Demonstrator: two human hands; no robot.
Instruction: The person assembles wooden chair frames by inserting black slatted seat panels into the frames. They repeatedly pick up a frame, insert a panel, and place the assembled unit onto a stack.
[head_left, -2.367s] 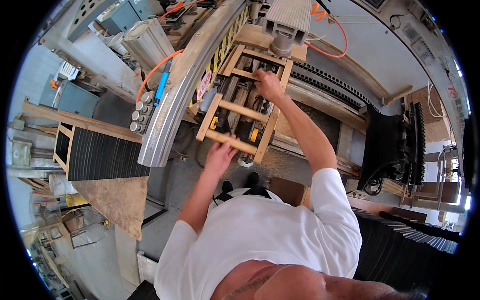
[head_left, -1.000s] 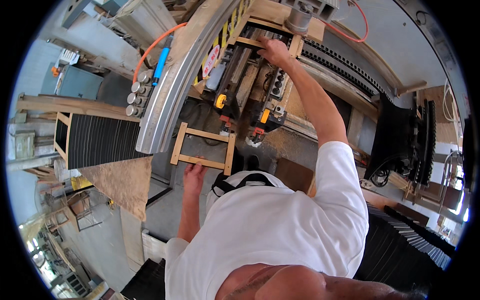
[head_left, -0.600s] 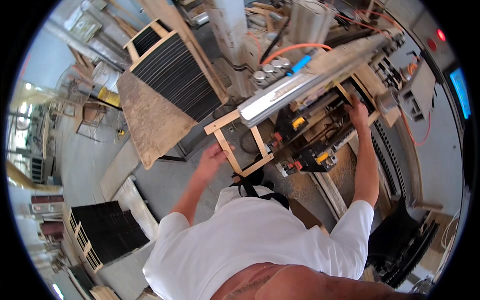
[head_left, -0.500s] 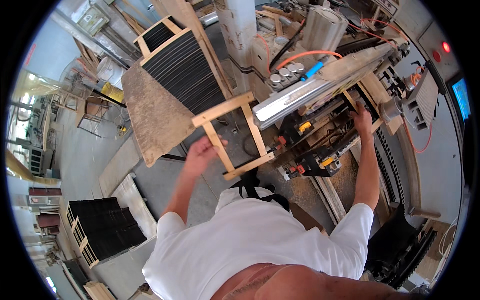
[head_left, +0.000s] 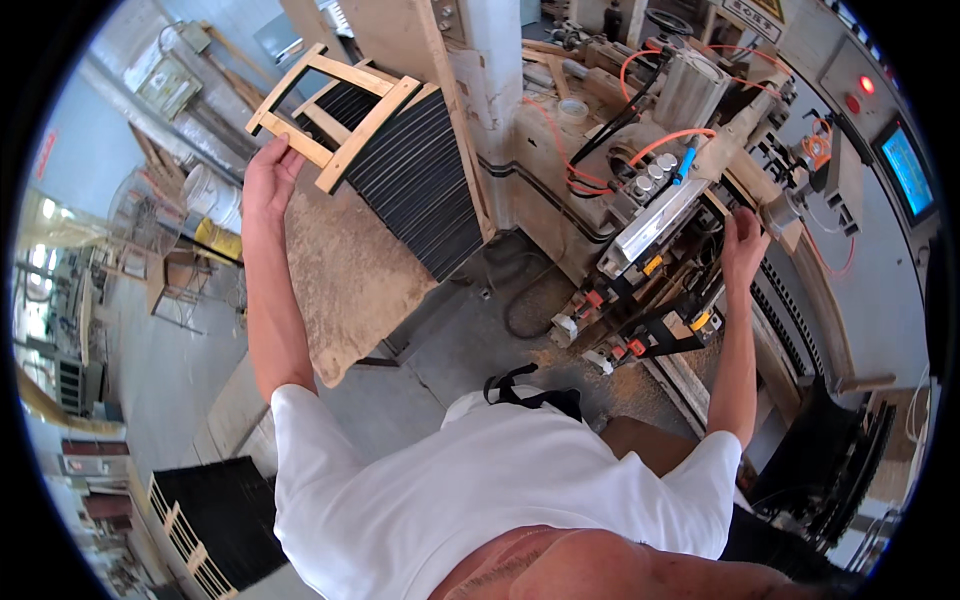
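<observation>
My left hand (head_left: pixel 270 182) grips one crossbar of a small light-wood frame (head_left: pixel 366 138), made of two side bars joined by two crossbars. The frame is tilted over the top of a stack of dark-edged frames (head_left: pixel 412 190); whether it touches them I cannot tell. At the right, my right hand (head_left: pixel 743 252) is at the woodworking machine (head_left: pixel 645 235), its fingers bent and closed beside a light-wood piece (head_left: pixel 714 203) lying in the machine. What those fingers hold, if anything, is hidden.
A dusty board (head_left: pixel 350 285) supports the stack. Beyond it rises a white pillar (head_left: pixel 492 110). Orange air hoses (head_left: pixel 672 137) loop over the machine. A lit control screen (head_left: pixel 907 170) is at far right. Another dark stack (head_left: pixel 225 520) stands at lower left.
My left hand has carried the wooden frame away from beside the machine, up and left to the stack. My right hand has stayed at the machine, its fingers shifted slightly.
</observation>
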